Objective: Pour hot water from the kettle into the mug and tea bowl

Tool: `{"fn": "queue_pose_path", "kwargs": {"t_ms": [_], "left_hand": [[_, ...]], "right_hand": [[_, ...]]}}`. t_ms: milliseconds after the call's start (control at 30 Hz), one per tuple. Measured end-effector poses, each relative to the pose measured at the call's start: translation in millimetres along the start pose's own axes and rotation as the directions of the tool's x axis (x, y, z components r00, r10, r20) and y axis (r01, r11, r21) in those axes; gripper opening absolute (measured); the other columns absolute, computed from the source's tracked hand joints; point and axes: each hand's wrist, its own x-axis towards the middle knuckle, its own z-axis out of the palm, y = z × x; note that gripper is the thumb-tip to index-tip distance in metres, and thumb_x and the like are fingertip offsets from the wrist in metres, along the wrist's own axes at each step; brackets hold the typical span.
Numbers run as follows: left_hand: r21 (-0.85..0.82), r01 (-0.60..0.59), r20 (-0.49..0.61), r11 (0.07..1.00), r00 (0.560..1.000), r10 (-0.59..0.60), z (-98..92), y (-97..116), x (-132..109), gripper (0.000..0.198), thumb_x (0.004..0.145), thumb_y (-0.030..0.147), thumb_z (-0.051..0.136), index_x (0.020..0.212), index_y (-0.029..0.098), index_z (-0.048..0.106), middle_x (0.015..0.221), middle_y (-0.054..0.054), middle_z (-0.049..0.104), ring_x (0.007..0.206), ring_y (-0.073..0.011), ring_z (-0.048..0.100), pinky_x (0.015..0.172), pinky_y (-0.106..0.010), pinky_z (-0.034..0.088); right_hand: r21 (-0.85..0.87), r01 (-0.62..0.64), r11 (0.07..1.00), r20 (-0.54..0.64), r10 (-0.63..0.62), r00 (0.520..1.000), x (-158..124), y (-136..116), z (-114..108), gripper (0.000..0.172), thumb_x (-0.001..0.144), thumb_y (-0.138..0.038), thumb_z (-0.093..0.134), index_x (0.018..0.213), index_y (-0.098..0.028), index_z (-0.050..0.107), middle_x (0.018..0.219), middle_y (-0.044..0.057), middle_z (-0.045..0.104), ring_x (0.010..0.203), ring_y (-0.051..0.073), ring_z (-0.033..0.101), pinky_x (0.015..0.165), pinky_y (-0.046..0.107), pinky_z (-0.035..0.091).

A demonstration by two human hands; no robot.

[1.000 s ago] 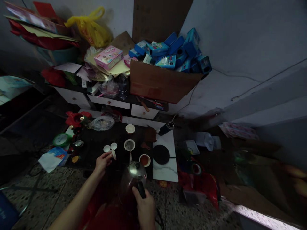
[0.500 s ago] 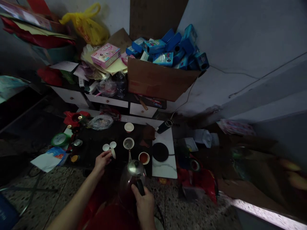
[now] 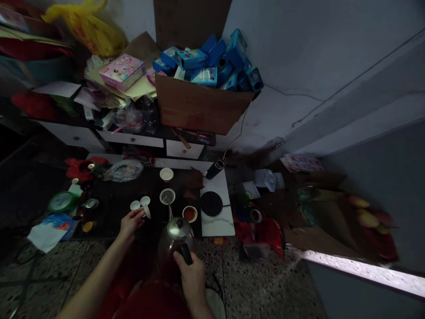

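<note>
My left hand (image 3: 130,221) pinches a small white teacup (image 3: 147,212), tipped on its side above the dark tea table (image 3: 113,217). Two more white teacups (image 3: 135,205) stand just behind it. In my right hand (image 3: 191,270) is the black handle of a kettle (image 3: 175,241) with a shiny metal lid, held at the table's front edge. Beyond the kettle lies a tea strainer (image 3: 168,196), its handle pointing toward me, resting over a white bowl or cup. Reddish tea fills a white bowl (image 3: 190,214) to the right. Farther back stands another white bowl (image 3: 166,174).
A round black heating plate (image 3: 211,204) sits on the white marbled right end, with a dark cylinder (image 3: 215,169) behind. Green tape (image 3: 61,202) and a plastic bag (image 3: 125,170) lie left. A carton (image 3: 202,104) of blue boxes tops the drawer cabinet behind.
The view has swung to the right, so everything appears shifted left. Both hands keep their holds on the teacup and the kettle, with little movement relative to the table.
</note>
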Motion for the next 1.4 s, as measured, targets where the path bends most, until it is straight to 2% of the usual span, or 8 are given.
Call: {"fn": "queue_pose_path", "kwargs": {"t_ms": [400, 600, 767, 867, 1000, 1067, 1267, 1400], "left_hand": [[0.031, -0.011, -0.007, 0.999, 1.000, 0.011, 15.1, 14.2, -1.4, 0.072, 0.040, 0.045, 0.083, 0.102, 0.013, 0.067, 0.068, 0.001, 0.064, 0.054, -0.0073, 0.055, 0.055, -0.020, 0.040], [0.102, -0.089, 0.040, 0.991, 0.996, 0.085, 29.0, 22.4, 8.4, 0.069, 0.042, 0.048, 0.080, 0.098, 0.010, 0.065, 0.064, 0.002, 0.060, 0.053, -0.0076, 0.052, 0.054, -0.020, 0.038], [0.282, -0.218, 0.096, 0.934, 0.975, 0.198, 47.9, 30.4, 18.4, 0.058, 0.056, 0.047, 0.072, 0.101, 0.011, 0.066, 0.069, 0.000, 0.061, 0.055, -0.0104, 0.052, 0.053, -0.023, 0.036], [0.552, -0.365, 0.174, 0.750, 0.930, 0.324, 57.7, 34.4, 25.8, 0.041, 0.071, 0.042, 0.063, 0.101, 0.014, 0.067, 0.083, -0.005, 0.066, 0.068, -0.0149, 0.058, 0.061, -0.026, 0.041], [0.821, -0.531, 0.419, 0.210, 0.810, 0.410, 74.0, 35.5, 33.4, 0.032, 0.087, 0.036, 0.051, 0.109, 0.018, 0.065, 0.105, -0.008, 0.065, 0.086, -0.0199, 0.060, 0.072, -0.030, 0.040], [0.828, -0.560, 0.508, 0.041, 0.778, 0.370, 85.6, 34.2, 36.3, 0.032, 0.091, 0.033, 0.045, 0.113, 0.017, 0.063, 0.108, -0.009, 0.062, 0.086, -0.0193, 0.060, 0.071, -0.030, 0.039], [0.773, -0.597, 0.634, -0.214, 0.718, 0.289, 114.1, 29.0, 45.0, 0.034, 0.096, 0.029, 0.033, 0.113, 0.015, 0.060, 0.103, -0.009, 0.057, 0.084, -0.0169, 0.058, 0.068, -0.028, 0.036], [0.762, -0.589, 0.647, -0.271, 0.710, 0.278, 114.2, 27.8, 45.9, 0.036, 0.097, 0.032, 0.031, 0.115, 0.017, 0.059, 0.104, -0.009, 0.057, 0.084, -0.0190, 0.059, 0.068, -0.030, 0.040]], "right_hand": [[0.108, 0.047, 0.993, 0.013, -0.049, 0.999, -21.3, 7.6, -22.9, 0.050, 0.065, -0.057, 0.065, 0.077, -0.009, 0.067, 0.068, 0.005, 0.058, 0.068, 0.020, 0.049, 0.061, 0.027, 0.041], [0.198, 0.143, 0.970, -0.193, -0.104, 0.976, -35.2, 14.4, -40.8, 0.052, 0.061, -0.064, 0.071, 0.069, -0.013, 0.068, 0.055, 0.001, 0.050, 0.053, 0.014, 0.039, 0.053, 0.026, 0.039], [0.106, 0.125, 0.987, -0.394, -0.073, 0.916, -36.6, 20.3, -79.7, 0.055, 0.055, -0.069, 0.075, 0.069, -0.016, 0.070, 0.053, 0.003, 0.053, 0.058, 0.021, 0.050, 0.056, 0.029, 0.044], [0.117, 0.123, 0.986, -0.441, -0.059, 0.896, -31.4, 22.2, -106.4, 0.052, 0.058, -0.070, 0.073, 0.064, -0.019, 0.066, 0.047, 0.002, 0.049, 0.059, 0.022, 0.053, 0.054, 0.029, 0.043], [0.210, 0.088, 0.974, -0.512, 0.033, 0.858, -9.3, 24.2, -137.8, 0.061, 0.053, -0.069, 0.075, 0.081, -0.016, 0.069, 0.059, 0.004, 0.059, 0.059, 0.022, 0.055, 0.051, 0.030, 0.043], [0.196, 0.069, 0.978, -0.536, 0.048, 0.843, 7.2, 25.4, -151.1, 0.063, 0.050, -0.070, 0.076, 0.079, -0.015, 0.069, 0.060, 0.005, 0.060, 0.055, 0.021, 0.053, 0.050, 0.030, 0.043], [0.090, 0.116, 0.989, -0.618, -0.036, 0.785, 56.5, 21.8, -169.8, 0.062, 0.054, -0.074, 0.070, 0.070, -0.015, 0.067, 0.051, 0.002, 0.052, 0.051, 0.019, 0.048, 0.048, 0.030, 0.037], [0.134, 0.146, 0.980, -0.592, -0.039, 0.805, 88.1, 19.8, -166.5, 0.063, 0.057, -0.073, 0.069, 0.077, -0.013, 0.069, 0.058, 0.005, 0.058, 0.058, 0.021, 0.052, 0.056, 0.032, 0.041]]}}
